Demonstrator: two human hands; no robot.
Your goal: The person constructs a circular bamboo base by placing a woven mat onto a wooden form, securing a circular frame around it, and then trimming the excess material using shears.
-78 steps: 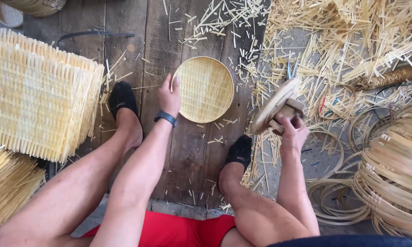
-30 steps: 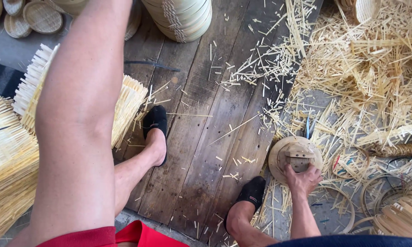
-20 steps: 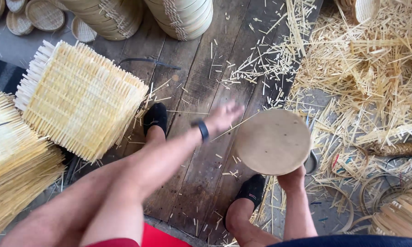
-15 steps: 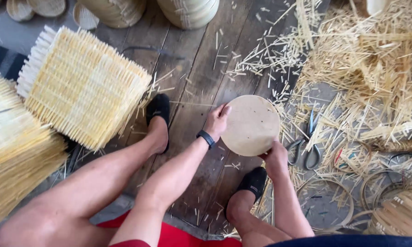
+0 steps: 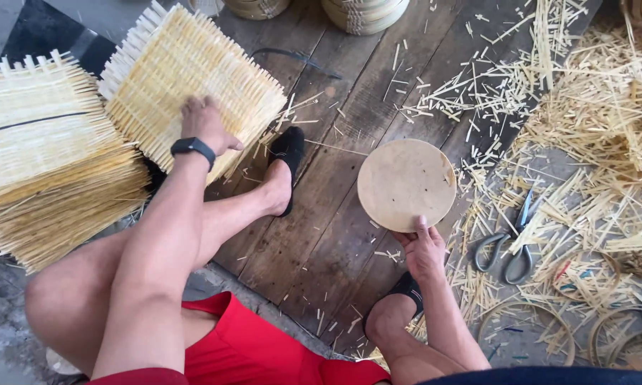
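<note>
My right hand (image 5: 422, 249) grips the near edge of a round flat wooden disc (image 5: 406, 184), holding it above the plank floor. My left hand (image 5: 204, 125), with a black band on the wrist, rests on the near edge of a square woven bamboo mat (image 5: 192, 85) at the upper left. That mat lies tilted on a stack of similar mats (image 5: 46, 157). My feet in black slippers sit on the planks between the two hands.
Grey-handled scissors (image 5: 507, 246) lie to the right among a pile of bamboo strips and offcuts (image 5: 592, 121). Bamboo hoops (image 5: 527, 331) lie at the lower right. Stacked round baskets (image 5: 363, 11) stand at the top edge.
My left hand has left the disc and swung left onto the woven mat. My right hand still holds the disc, now lower and facing up.
</note>
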